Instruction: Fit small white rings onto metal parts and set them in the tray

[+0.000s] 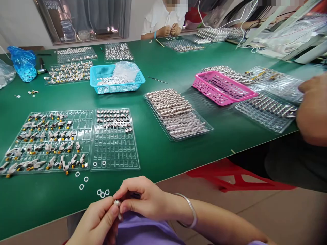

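Observation:
Near the table's front edge, my left hand [95, 219] pinches a small whitish earbud [117, 203] between thumb and fingers. My right hand [146, 199], a silver bangle on its wrist, closes its thumb and forefinger on the same earbud from the other side. Most of the piece is covered by my fingers. Several small white rings [102, 194] lie on the table just beyond my hands. Farther left, a clear tray [81, 132] holds rows of earbud shells with gold flex strips. Beside it, another clear tray [114, 149] has small dark-centred caps in its upper rows.
A tray of stacked earbud parts [176, 112] stands right of centre. Beyond are a blue basket [117, 89], a pink basket [217, 97] and a blue bag [22, 63]. A person's arm [313, 109] reaches in at right; another person [165, 20] sits across the table.

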Motion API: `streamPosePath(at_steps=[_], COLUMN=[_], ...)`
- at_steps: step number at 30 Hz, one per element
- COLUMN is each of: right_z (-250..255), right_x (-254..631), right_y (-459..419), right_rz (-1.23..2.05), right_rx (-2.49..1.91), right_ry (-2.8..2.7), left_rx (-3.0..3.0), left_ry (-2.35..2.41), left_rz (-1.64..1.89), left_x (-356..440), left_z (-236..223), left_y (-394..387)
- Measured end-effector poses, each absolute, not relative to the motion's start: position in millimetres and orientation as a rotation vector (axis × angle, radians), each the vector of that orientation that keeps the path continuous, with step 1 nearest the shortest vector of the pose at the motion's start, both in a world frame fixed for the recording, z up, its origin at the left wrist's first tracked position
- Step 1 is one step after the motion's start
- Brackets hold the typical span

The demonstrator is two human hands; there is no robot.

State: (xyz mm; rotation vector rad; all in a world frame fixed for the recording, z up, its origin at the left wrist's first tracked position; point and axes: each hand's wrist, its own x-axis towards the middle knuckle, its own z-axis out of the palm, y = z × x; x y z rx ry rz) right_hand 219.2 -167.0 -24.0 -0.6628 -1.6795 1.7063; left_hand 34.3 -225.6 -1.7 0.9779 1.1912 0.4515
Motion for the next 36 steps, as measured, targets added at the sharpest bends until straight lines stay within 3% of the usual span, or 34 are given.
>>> streamPosePath(at_steps=[13,22,36], right_z=[-31.9,-42.9,-55.7], right_x=[217.8,212.7,210.2], right_y=[-176.5,-187.9,-193.7], right_rz=[1.660,2.117,2.102], right_rx=[-0.696,-0.734,-0.674], right_ry=[-1.572,-1.029,-0.893], left_rx=[1.256,1.115,1.011], left_ry=[1.233,1.222,1.161], left_rz=[0.422,0.385,0.417], left_x=[36.3,40.4,44.0], left_z=[8.8,12.1,7.7], left_y=[-226.6,-222.2,-219.3])
